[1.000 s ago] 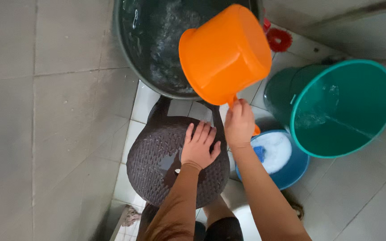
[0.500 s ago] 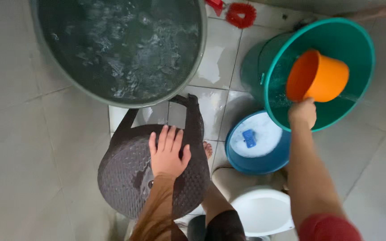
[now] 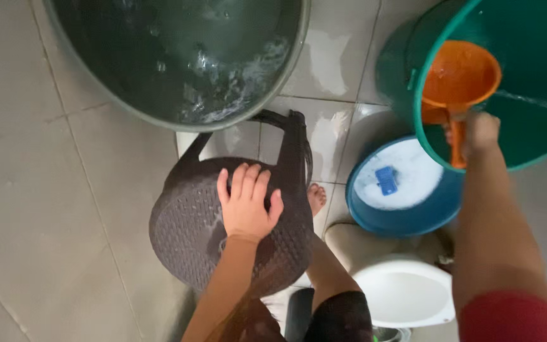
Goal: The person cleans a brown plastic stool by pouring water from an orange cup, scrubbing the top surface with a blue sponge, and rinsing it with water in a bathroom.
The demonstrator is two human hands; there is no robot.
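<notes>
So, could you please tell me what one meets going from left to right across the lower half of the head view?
Dark woven stool with the left hand flat on it → bare foot → blue basin of suds → right hand holding the orange scoop.

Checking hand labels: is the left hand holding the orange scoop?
No. The left hand lies flat on the dark woven stool, while the right hand holds the orange scoop by its handle inside the green bucket.

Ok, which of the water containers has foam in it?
The small blue basin beside the stool: white suds and a blue brush. The green bucket and big dark tub hold no foam.
</notes>
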